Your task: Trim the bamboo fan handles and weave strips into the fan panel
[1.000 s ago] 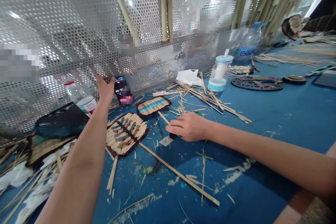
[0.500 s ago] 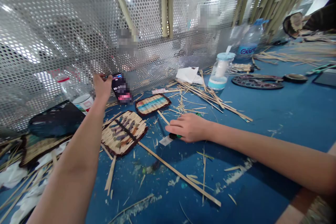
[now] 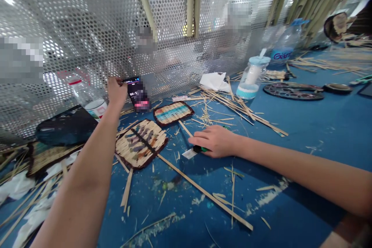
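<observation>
Now left hand [image 3: 116,92] grips phone [image 3: 136,93] at mesh wall [image 3: 87,27]; right hand [image 3: 214,140] closed on cutter [image 3: 195,150], open tabletop [image 3: 319,124] beyond.

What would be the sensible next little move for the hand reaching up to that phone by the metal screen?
Probably to let go of the phone and draw back to the table. The left hand holds its edge while it leans lit against the mesh screen, so it seems propped. The right hand rests on a knife, beside the woven mat.
</observation>
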A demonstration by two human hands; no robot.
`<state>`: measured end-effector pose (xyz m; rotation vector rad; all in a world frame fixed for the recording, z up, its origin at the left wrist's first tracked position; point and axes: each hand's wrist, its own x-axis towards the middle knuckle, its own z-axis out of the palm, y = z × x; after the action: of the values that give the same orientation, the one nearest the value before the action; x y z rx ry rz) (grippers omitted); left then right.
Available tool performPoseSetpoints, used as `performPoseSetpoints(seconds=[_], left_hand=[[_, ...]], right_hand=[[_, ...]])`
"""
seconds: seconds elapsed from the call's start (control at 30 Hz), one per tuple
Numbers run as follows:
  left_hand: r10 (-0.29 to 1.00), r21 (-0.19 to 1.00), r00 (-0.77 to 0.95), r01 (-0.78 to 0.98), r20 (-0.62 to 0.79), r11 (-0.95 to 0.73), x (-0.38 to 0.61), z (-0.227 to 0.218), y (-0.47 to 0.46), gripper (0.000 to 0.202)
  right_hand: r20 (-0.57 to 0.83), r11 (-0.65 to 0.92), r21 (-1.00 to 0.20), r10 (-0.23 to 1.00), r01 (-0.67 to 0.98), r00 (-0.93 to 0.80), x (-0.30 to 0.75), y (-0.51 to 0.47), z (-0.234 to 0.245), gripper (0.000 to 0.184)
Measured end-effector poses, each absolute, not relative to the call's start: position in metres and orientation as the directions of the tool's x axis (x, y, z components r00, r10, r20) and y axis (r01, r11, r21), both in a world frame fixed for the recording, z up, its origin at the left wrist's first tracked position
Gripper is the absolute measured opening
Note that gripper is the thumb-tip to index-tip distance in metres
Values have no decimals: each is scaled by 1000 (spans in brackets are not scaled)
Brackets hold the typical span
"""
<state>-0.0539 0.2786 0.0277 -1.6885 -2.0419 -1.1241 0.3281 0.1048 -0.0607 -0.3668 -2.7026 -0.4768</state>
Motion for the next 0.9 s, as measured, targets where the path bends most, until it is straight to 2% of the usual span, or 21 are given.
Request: performPoseSetpoints(seconds=[0.13, 0.23, 0.3, 0.4, 0.47, 0.53, 0.6, 0.67, 0.77, 0.9], left_hand=[[709, 396, -319, 916, 628, 62, -47, 34, 275, 35], [749, 369, -278, 928, 602, 48, -31, 36, 253, 37], [782, 320, -188, 947, 594, -16, -14, 31, 223, 38], [825, 190, 74, 958, 561, -215, 18, 17, 150, 30], [840, 105, 303, 916, 450, -387, 36, 5, 95, 25], [794, 61, 541, 815, 278, -577, 46, -7, 47, 15], [677, 9, 730, 679, 94, -734, 48, -15, 19, 26], [626, -26, 779, 627, 22, -779, 43, -20, 14, 28], [603, -67, 797, 602, 3, -796, 32, -22, 33, 26], [562, -89, 827, 560, -3, -824, 27, -23, 53, 26]], right_hand=[[412, 905, 269, 202, 330, -888, 331, 104, -61, 37], [425, 901, 218, 258, 375, -867, 335, 103, -63, 35], [445, 893, 170, 309, 418, -841, 338, 104, -64, 33], [478, 870, 102, 383, 483, -791, 340, 105, -66, 32], [504, 839, 29, 457, 543, -733, 341, 106, -66, 38], [542, 778, -78, 558, 623, -629, 343, 106, -65, 48], [571, 715, -194, 639, 672, -515, 344, 108, -63, 56], [575, 683, -308, 688, 662, -443, 345, 110, -61, 58], [545, 673, -466, 730, 575, -413, 345, 114, -59, 60], [552, 664, -558, 745, 497, -376, 346, 120, -53, 63]])
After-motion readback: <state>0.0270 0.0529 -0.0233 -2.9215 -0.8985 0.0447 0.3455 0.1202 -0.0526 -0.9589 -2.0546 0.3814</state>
